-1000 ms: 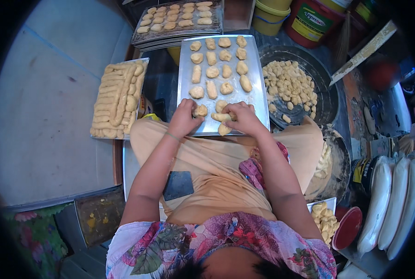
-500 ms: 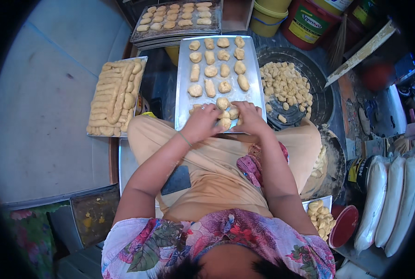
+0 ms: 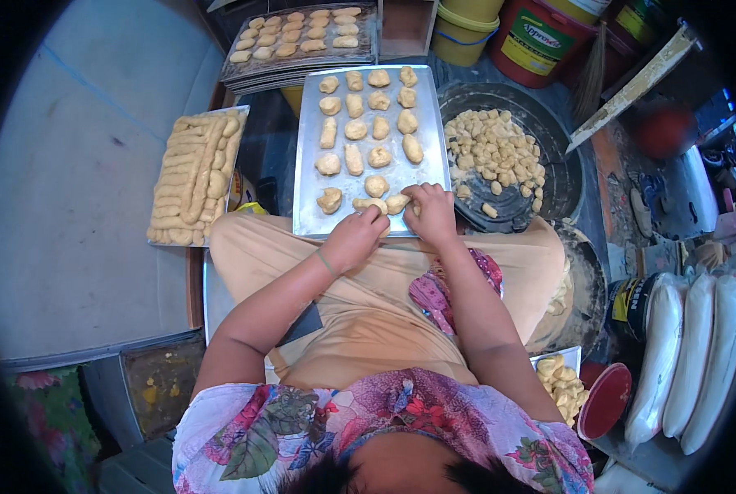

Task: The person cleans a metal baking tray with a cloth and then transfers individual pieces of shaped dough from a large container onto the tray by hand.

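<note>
A metal baking tray lies in front of my crossed legs, with rows of small dough pieces on it. At its near edge my left hand is closed, fingertips on a stretched dough piece. Beside it, my right hand pinches a rounder dough piece. The two pieces lie close together, and my fingers partly hide them. A lump of dough rests left of my hands, and another dough ball sits just beyond them.
Right of the tray stands a wide dark round pan with many cut dough bits. On the left is a tray of long dough strips. Stacked trays with shaped pieces and several buckets stand at the back.
My hands have come a little lower and apart. The clustered dough between them now shows as an elongated piece and a rounder one. The whole view has shifted slightly.
</note>
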`<state>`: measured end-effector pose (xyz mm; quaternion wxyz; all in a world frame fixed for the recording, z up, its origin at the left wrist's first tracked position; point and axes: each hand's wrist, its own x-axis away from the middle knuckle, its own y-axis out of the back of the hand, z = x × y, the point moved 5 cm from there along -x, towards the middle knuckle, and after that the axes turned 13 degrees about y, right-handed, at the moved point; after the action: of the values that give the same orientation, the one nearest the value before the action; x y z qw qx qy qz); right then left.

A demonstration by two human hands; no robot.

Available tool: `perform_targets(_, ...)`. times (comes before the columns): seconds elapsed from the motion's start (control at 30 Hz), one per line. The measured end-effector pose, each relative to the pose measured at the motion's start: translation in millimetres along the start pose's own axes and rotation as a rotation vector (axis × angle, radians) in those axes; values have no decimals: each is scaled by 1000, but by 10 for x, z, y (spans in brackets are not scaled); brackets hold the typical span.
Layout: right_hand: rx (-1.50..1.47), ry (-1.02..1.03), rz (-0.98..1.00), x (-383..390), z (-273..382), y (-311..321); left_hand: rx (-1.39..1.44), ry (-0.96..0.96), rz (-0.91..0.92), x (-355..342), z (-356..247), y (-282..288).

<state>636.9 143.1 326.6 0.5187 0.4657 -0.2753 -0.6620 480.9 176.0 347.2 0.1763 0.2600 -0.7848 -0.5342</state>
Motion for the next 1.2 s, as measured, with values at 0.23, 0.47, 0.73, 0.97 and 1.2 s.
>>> perform_targets(0.23,-651,-272,-536,17,-432,94,379,31,-112,-287,-422,111)
perform_targets(0.47,-57,-361,-1007,180,-1091,1625,1237,122,-110,-990,-1010,316)
perform_targets(0.73,-444,15,-263,-180,-367,621,236,291,-453,-748,-132,284)
perform_targets(0.97,-420,69,51,-249,-137,37,150,218,-268,-620,210,37)
perform_targets(1.2,-162,-283,74,-247,-372,191,112,265,-284,-193,-16,243)
